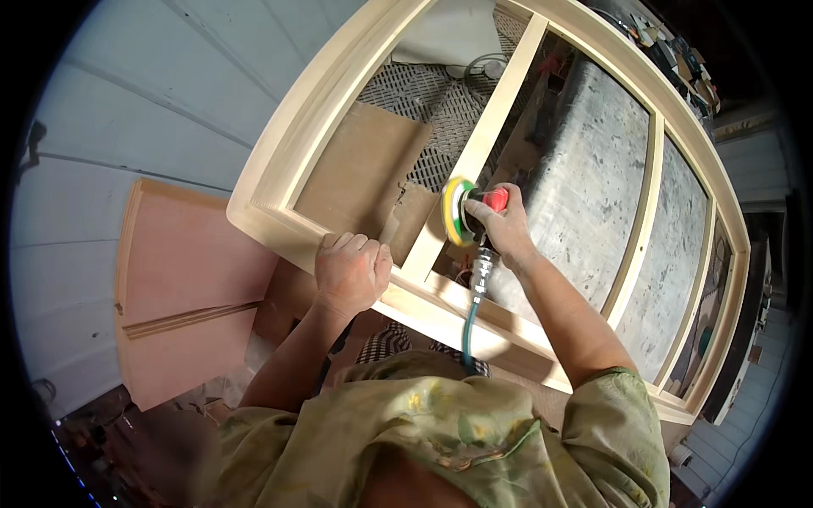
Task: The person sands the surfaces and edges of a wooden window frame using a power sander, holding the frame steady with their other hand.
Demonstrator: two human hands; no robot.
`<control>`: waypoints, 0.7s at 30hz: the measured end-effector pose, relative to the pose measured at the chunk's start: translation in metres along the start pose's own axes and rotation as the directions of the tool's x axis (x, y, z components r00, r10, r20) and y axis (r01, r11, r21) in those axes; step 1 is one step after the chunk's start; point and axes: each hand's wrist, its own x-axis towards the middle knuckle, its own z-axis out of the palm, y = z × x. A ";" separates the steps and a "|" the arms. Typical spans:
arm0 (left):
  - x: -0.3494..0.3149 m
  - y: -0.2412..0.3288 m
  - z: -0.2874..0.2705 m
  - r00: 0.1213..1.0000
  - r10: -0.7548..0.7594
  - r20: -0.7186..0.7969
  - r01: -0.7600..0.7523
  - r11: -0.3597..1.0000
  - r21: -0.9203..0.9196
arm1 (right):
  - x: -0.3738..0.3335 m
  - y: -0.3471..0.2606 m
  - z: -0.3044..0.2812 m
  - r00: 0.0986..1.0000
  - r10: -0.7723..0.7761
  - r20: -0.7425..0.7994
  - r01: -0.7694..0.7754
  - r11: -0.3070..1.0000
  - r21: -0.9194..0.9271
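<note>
A large pale wooden frame (487,131) with rounded corners and several crossbars lies in front of me. My left hand (353,271) is closed over its near rail, fingers curled round the edge. In my right hand (501,224) is an air sander (460,212) with a red top and a round pad edged in yellow, white and green. The pad is tilted up on its side, beside the leftmost crossbar; whether it touches the wood I cannot tell. A metal coupling (482,275) and a teal hose (467,330) run from the sander toward my body.
Pinkish panels (182,279) lean at the left near a light plank wall (169,93). Through the frame's openings show brown cardboard (360,161), a woven mat (440,106) and a grey spotted surface (593,161). Cluttered items (669,51) sit at the far right.
</note>
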 end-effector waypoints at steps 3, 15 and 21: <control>-0.001 -0.003 -0.003 1.000 -0.002 0.030 0.001 1.000 0.015 | -0.021 -0.030 0.004 0.897 -0.309 0.317 0.440 0.688 -0.577; 0.003 0.006 -0.011 0.989 -0.139 0.052 0.145 0.982 -0.125 | 0.158 -0.098 -0.053 0.887 -0.430 0.170 0.388 0.493 -0.779; -0.004 0.007 -0.016 0.981 -0.191 0.039 0.192 0.981 -0.022 | 0.036 -0.057 0.013 0.553 -0.251 0.794 0.831 0.099 -0.548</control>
